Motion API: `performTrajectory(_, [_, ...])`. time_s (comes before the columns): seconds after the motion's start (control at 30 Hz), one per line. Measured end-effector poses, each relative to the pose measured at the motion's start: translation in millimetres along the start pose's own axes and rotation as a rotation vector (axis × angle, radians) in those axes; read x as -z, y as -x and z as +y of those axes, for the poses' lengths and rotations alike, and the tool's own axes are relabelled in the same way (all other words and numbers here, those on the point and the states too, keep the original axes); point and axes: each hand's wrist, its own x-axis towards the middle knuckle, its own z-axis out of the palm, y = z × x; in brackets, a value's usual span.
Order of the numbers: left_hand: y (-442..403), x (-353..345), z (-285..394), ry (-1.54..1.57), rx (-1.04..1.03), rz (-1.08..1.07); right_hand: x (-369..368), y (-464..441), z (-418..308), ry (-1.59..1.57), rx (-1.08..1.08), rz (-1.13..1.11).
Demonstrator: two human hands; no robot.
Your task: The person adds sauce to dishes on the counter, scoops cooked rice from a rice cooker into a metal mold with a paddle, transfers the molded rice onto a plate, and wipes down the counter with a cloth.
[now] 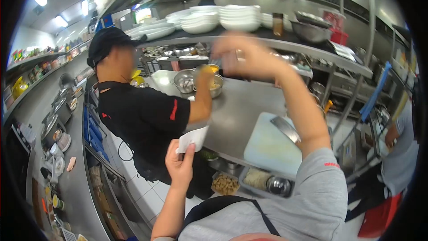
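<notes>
My left hand [180, 163] is closed, with thumb and fingers pinching a small flat white sheet [194, 139] that looks like a paper slip. In front of the upper shelf, my right hand [245, 56] is raised and smeared by motion. Its fingers are too blurred to read, and whether it holds anything cannot be made out. Below my right arm, a large knife [286, 129] lies on a pale cutting board [267, 145] on the steel table [229, 125].
A co-worker in black [138, 107] stands at the left, one arm reaching toward metal bowls [183, 81]. Stacked white bowls [240, 18] line the shelf above. Food trays [226, 184] sit under the table. Another person [397, 151] stands at far right.
</notes>
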Motion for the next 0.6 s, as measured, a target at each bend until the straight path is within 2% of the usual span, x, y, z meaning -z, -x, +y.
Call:
performTrajectory(0.03, [16.2,-7.8,5.2,0.09,0.105,-0.048,-11.8,38.9,-36.4,-0.244,0.097,-0.302])
performTrajectory(0.07, [31.3,-14.1,12.1,0.174,0.209,-0.1,-30.0,81.8,-66.6,-0.361,-0.015,-0.388])
performTrajectory(0.2, [97.6,-32.2,20.5,0.278,0.303,-0.355,-54.8,173.4,-181.5,-0.607,-0.421,-0.113])
performTrajectory(0.23, [114.6,-36.5,22.6,0.298,0.321,-0.377,-52.8,185.0,-202.6,-0.597,-0.603,-0.118])
performTrajectory(0.27, [128.6,-44.1,26.6,0.319,0.334,-0.396,-46.8,196.8,-215.7,-0.583,-0.64,-0.1])
performTrajectory(0.33, [146.6,-63.3,47.4,0.341,0.378,-0.412,-35.0,222.2,-237.0,-0.572,-0.873,-0.015])
performTrajectory(0.37, [153.8,-73.3,56.3,0.343,0.411,-0.397,-30.0,234.4,-246.6,-0.456,-0.803,0.082])
performTrajectory(0.47, [171.4,-103.7,65.1,0.305,0.32,-0.559,5.3,277.7,-282.7,-0.266,-0.844,0.052])
performTrajectory(0.53, [184.5,-126.1,64.7,0.112,0.107,-0.778,26.4,311.3,-305.1,-0.216,-0.895,0.139])
performTrajectory(0.57, [195.7,-141.9,68.2,0.085,0.019,-0.804,38.8,328.6,-314.3,-0.193,-0.923,0.158])
performTrajectory(0.6, [210.2,-159.1,70.0,0.106,0.025,-0.849,50.8,345.8,-323.9,-0.171,-0.947,0.175])
